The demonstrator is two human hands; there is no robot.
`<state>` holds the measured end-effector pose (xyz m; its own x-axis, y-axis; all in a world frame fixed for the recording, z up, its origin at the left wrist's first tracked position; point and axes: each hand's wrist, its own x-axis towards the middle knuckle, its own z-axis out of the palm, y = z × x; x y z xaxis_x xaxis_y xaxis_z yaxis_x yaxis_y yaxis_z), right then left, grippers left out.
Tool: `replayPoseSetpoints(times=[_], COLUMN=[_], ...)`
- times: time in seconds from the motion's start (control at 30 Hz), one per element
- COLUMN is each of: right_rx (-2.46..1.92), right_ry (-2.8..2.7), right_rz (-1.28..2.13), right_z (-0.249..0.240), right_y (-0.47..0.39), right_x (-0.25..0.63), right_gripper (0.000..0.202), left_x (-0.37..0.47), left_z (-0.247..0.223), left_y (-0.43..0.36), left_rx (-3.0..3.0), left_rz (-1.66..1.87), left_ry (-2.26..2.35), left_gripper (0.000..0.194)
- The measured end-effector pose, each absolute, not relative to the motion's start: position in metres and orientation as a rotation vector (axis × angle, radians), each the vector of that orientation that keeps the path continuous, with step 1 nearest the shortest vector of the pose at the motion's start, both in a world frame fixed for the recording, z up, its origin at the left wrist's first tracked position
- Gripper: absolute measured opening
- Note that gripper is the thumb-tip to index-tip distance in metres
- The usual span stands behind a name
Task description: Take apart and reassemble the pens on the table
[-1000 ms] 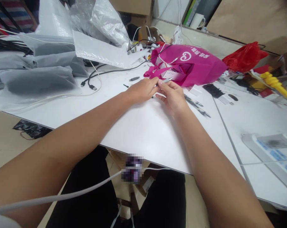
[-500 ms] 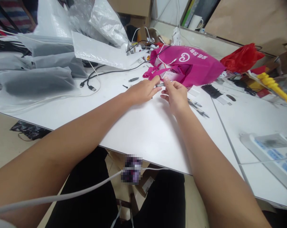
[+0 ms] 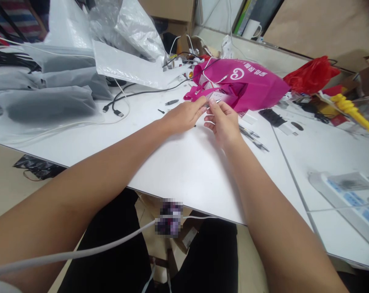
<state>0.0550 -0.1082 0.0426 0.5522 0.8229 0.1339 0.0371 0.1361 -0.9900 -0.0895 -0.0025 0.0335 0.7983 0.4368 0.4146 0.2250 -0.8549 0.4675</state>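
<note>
Slim pen part pinched between 2 bare hands

A slim, pen-like part (image 3: 218, 101) sits at the fingertips above the white table (image 3: 187, 171), its silvery tip showing past the right thumb. The right hand (image 3: 225, 124) pinches it between thumb and forefinger, the other fingers loosely curled; the left hand (image 3: 183, 116) closes thumb and forefinger on the opposite end. The fingers hide most of its length.

With the part as the clock's centre, the pink bag (image 3: 265, 83) lies at 2 o'clock, just behind the hands. At 4 o'clock, 2 pens (image 3: 258, 144) rest side by side near the right wrist. At 9 o'clock lie a grey tapered piece (image 3: 172, 102) and, a little farther out, a small black piece (image 3: 161, 111).

The part looks light and stiff, probably smooth plastic with a metal tip, so it could roll or slip under a loose pinch. The thicker barrel offers the surest hold, with 1 hand at each end and the pull kept in line; the fine point seems the most fragile spot, poorly suited to gripping or side pressure.
</note>
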Motion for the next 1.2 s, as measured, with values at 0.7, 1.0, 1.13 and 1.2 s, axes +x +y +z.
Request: replayPoseSetpoints(times=[0.7, 1.0, 1.13, 1.2], right_rx=[-1.361, -1.382, -1.331, -1.323], right_ry=[-0.805, -0.805, -0.835, -0.861], right_rz=[0.679, 0.637, 0.687, 0.683], right_z=[0.043, 0.041, 0.043, 0.045], right_y=[-0.109, -0.108, -0.110, -0.111], right_x=[0.056, 0.055, 0.055, 0.056], right_gripper=[0.063, 0.071, 0.059, 0.059], left_x=[-0.091, -0.087, -0.082, -0.080], left_z=[0.037, 0.029, 0.025, 0.025], left_y=[-0.007, -0.008, -0.009, -0.009], left_rx=[2.556, 2.412, 2.304, 2.258], left_rz=[0.719, 0.742, 0.767, 0.775], left_ry=[0.531, 0.423, 0.410, 0.391], left_gripper=[0.029, 0.027, 0.041, 0.046])
